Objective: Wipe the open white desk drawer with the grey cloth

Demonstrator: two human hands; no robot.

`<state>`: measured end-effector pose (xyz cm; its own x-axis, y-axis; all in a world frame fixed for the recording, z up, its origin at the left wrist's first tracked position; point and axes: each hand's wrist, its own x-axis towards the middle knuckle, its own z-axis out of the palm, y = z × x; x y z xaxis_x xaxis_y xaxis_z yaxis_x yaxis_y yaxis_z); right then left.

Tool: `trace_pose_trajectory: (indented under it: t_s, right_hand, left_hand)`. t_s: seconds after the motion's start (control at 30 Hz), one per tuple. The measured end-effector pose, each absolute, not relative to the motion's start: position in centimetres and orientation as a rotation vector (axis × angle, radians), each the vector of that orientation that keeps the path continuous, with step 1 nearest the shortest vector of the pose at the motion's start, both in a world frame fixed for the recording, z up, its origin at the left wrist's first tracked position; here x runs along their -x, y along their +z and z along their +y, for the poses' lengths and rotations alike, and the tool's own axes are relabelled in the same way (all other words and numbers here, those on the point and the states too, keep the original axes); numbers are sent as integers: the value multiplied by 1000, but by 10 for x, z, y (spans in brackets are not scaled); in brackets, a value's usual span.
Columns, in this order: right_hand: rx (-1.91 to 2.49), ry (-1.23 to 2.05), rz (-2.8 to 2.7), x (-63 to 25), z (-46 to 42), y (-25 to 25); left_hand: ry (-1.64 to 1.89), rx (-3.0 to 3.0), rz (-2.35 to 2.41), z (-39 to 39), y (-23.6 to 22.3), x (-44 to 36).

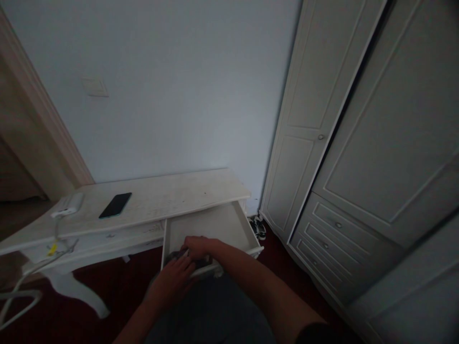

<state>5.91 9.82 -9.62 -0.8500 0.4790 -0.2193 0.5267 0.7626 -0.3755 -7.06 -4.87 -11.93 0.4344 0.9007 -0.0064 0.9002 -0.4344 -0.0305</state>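
Both hands are inside the front left part of a pulled-out white drawer (215,227). My right hand (199,247) is closed, knuckles up, and pinches a dark, crumpled cloth (172,257). Just in front and to the left, my left hand (178,270) lies against the same cloth with its fingers bent round it. The two hands touch or nearly touch. Much of the cloth is covered by my fingers, and the dim light hides what kind of piece it is.
The drawer belongs to a worn white table (186,191) against the wall. On its top are a phone (115,205) and a white power strip (68,204) with a cable. Black-and-white shoes (258,228) stand on the red floor. A white wardrobe (297,157) stands at right.
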Motion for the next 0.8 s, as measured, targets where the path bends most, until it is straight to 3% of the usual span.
trace_pose_trajectory:
  t_s: [0.53,0.8]
  right_hand:
    - [-632,-799,2636,-68,85,-75]
    - [-709,-705,2591,-79,107,-72]
  left_hand:
    - [-66,2583,-1556,-46,-134,78]
    - [-76,2615,-1634,-49,-123,73]
